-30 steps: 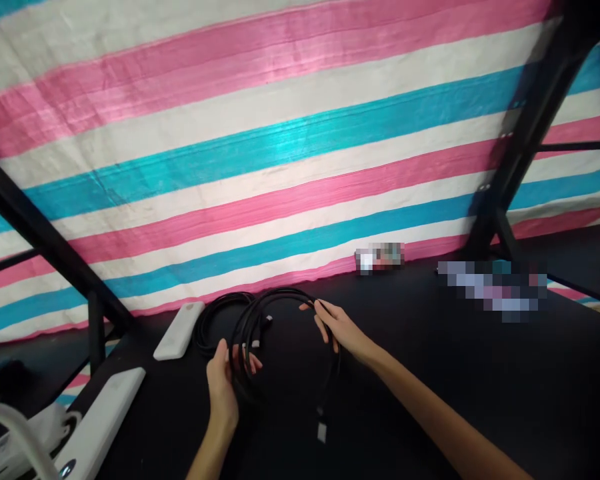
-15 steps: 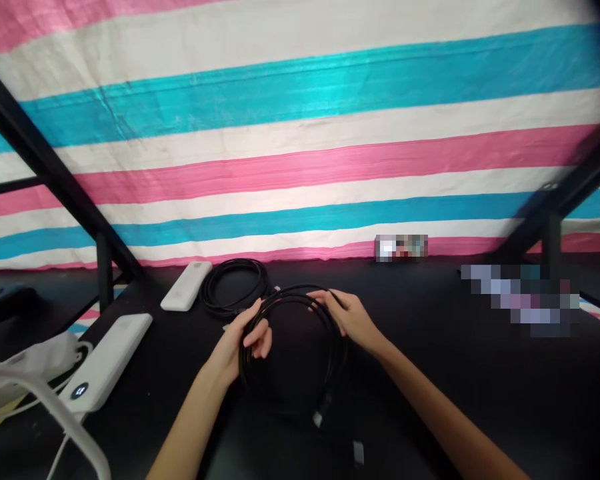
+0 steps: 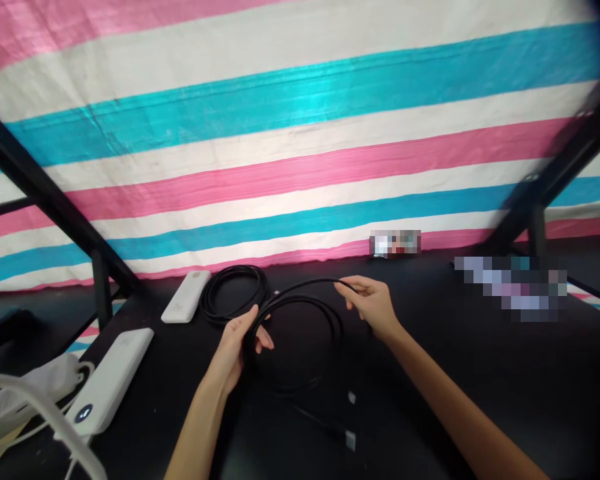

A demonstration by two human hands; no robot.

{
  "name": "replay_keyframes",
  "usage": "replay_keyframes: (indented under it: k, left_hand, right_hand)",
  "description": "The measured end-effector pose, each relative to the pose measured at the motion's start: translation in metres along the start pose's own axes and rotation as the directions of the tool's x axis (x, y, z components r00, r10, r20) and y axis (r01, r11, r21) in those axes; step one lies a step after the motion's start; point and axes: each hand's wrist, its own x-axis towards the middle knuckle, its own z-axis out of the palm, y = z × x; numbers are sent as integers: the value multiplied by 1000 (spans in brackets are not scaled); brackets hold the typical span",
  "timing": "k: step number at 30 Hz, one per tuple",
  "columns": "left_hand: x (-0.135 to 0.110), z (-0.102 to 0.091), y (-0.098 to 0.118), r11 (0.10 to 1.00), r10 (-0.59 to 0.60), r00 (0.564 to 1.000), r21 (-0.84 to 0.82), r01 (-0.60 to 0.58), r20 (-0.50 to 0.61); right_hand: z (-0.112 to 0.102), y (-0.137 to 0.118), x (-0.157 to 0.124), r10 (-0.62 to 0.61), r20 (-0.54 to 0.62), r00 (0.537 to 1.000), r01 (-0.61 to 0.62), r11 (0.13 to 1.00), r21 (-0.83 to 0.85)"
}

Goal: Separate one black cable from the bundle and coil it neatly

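A black cable [image 3: 300,301] hangs in loose loops between my hands. My left hand [image 3: 240,340] is closed round the left side of the loops, thumb on top. My right hand [image 3: 373,303] pinches one strand, drawn out to the right of the other loops. Below the loops, a light-coloured cable end [image 3: 350,440] shows against the black tabletop, with another small pale piece [image 3: 351,398] above it. Just behind my left hand lies a second coiled black cable [image 3: 236,293] on the table.
Two white power banks lie on the left, one [image 3: 186,297] farther back and one [image 3: 111,380] with a lit display. A white power strip [image 3: 35,393] and thick white cord [image 3: 45,407] fill the left corner. Blurred items sit at back right. A striped sheet [image 3: 300,147] hangs behind.
My right hand has moved right, pulling one strand away from the loops. The left hand keeps its hold. The view has tilted slightly.
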Motion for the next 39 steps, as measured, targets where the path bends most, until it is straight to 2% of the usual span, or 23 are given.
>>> replay_keyframes:
  k: [3, 6, 9, 12, 14, 16, 18, 21, 25, 29, 34, 37, 39]
  left_hand:
    - [1, 3, 1, 999, -13, 999, -46, 11, -46]
    - [-1, 6, 2, 994, -36, 999, -101, 34, -19]
    - [-3, 5, 2, 989, -47, 999, -136, 50, 25]
    - [-2, 2, 0, 986, -92, 990, -130, 106, 110]
    - [-1, 1, -3, 982, -123, 977, -120, 144, 172]
    - [0, 1, -6, 979, -135, 970, -121, 162, 203]
    - [3, 3, -9, 980, -120, 975, -135, 147, 185]
    - [8, 3, -12, 983, -69, 994, -163, 82, 86]
    - [14, 1, -12, 978, -29, 998, -206, 18, -52]
    - [15, -1, -9, 971, -41, 991, -239, 9, -128]
    - [13, 0, -5, 972, -55, 988, -232, 21, -142]
    - [11, 2, -3, 975, -25, 987, -220, -11, -161]
    - [10, 2, -3, 975, 11, 983, -217, -51, -182]
  right_hand:
    - [-2, -4, -1, 42, 55, 998, -44, 998, 44]
    - [-6, -4, 0, 84, 68, 994, -91, 989, 118]
    - [-14, 0, 7, 94, -10, 995, -88, 959, 270]
    - [-24, 2, 15, 53, -92, 994, -10, 908, 418]
    - [-26, 3, 19, 37, -96, 995, 13, 878, 479]
    - [-25, 3, 19, 56, -41, 998, -27, 857, 514]
    - [-22, 2, 16, 86, 54, 995, -102, 837, 538]
    - [-20, 2, 13, 89, 179, 980, -178, 796, 578]
    - [-26, 4, 13, 24, 282, 959, -216, 705, 676]
    - [-30, 8, 13, -37, 425, 904, -315, 613, 724]
    - [-28, 14, 9, -119, 589, 799, -438, 557, 706]
    - [-31, 19, 10, -208, 619, 757, -456, 509, 730]
    - [-34, 23, 13, -259, 607, 751, -446, 479, 756]
